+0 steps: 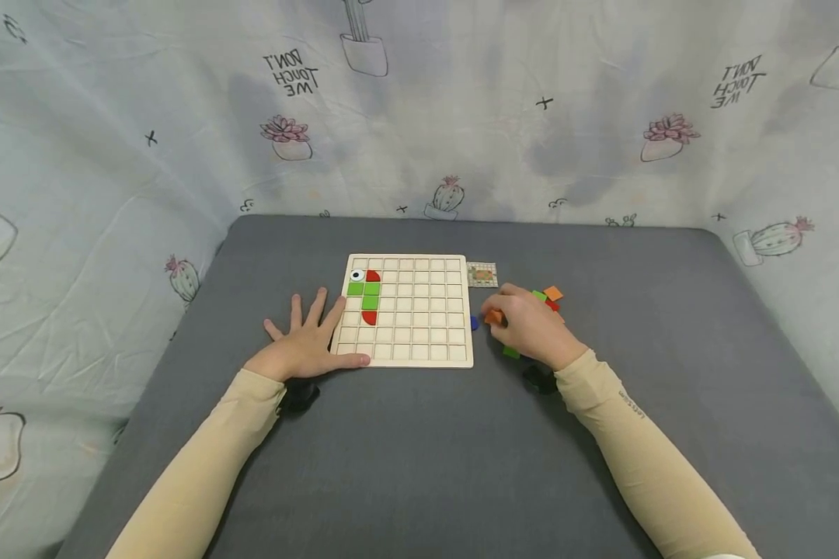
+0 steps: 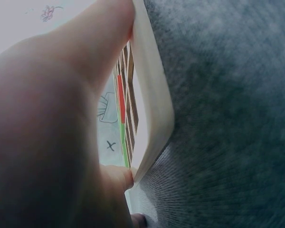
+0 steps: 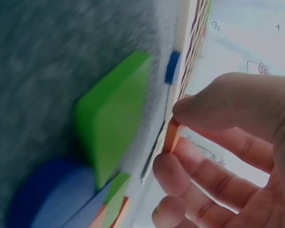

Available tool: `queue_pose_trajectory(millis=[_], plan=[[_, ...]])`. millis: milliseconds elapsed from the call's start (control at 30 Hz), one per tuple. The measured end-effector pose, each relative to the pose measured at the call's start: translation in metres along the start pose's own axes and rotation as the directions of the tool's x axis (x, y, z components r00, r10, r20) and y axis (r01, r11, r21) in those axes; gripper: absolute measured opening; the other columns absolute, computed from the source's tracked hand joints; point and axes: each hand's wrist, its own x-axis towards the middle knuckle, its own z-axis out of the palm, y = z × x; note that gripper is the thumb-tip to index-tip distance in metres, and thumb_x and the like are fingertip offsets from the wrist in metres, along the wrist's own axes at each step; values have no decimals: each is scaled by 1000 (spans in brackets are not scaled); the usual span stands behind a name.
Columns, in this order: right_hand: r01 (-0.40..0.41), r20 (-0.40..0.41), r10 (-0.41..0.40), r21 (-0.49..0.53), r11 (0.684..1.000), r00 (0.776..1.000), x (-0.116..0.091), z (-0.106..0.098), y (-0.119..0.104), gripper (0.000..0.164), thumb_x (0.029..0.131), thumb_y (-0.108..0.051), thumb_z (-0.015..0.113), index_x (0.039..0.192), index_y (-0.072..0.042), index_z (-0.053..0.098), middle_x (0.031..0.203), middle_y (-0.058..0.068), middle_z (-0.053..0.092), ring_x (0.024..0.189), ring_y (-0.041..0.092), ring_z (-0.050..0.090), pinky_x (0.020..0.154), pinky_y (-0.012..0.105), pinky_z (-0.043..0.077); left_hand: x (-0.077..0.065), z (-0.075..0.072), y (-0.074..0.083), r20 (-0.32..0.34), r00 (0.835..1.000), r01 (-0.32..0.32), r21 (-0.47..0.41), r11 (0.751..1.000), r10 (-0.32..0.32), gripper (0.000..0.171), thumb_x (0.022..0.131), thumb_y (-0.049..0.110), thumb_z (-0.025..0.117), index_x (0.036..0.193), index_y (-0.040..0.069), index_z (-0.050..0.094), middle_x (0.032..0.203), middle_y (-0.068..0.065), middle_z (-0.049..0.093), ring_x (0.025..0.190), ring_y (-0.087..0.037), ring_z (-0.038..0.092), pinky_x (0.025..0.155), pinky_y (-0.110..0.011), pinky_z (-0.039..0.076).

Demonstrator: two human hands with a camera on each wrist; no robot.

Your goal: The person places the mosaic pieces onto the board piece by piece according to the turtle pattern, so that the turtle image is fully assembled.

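A wooden grid board (image 1: 422,314) lies on the grey table. My left hand (image 1: 301,345) spreads its fingers over the board's left side, thumb along the front edge. In the board's left columns sit a white eye tile (image 1: 356,275), several green square tiles (image 1: 370,302) and two red rounded tiles (image 1: 369,317). Right of the board, my right hand (image 1: 531,322) pinches an orange tile (image 3: 172,135) between thumb and fingertips. Below that hand, the right wrist view shows a green tile (image 3: 116,116) and a blue rounded piece (image 3: 57,194).
A small picture card (image 1: 483,275) lies against the board's right edge. Near it, a blue piece (image 1: 474,323) sits beside the board. More loose tiles, among them an orange one (image 1: 553,293), lie behind the right hand. A printed curtain (image 1: 419,109) hangs around the table.
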Motion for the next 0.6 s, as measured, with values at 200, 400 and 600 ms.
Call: queue_pose_trajectory(millis=[200,400,600], plan=[[71,-24,-70,32,997,997,9,0,-16,14,90,-3,74,103,-6,79,92,5,65,77,16,53,67,31,48,-2,2,-1,-5,1000,-1,1,1000,1,126,82,87,58,170,20,-1,174,-19,-16,153,-58,-23,99,-93,-11],[127,-19,-127,24,992,992,25,-2,-39,11,91,-7,77,102,-7,78,94,6,64,81,18,55,69,31,50,-3,4,0,-5,1000,-2,5,1000,2,126,81,88,58,170,20,0,174,-20,-14,153,-58,-21,99,-94,-9],[194,-8,-194,41,980,981,47,3,-54,14,92,-7,77,105,-5,78,94,6,67,84,19,59,75,33,50,-2,2,1,-8,1000,0,8,1000,0,126,81,88,59,170,20,-1,174,-20,-14,153,-58,-22,99,-94,-9]])
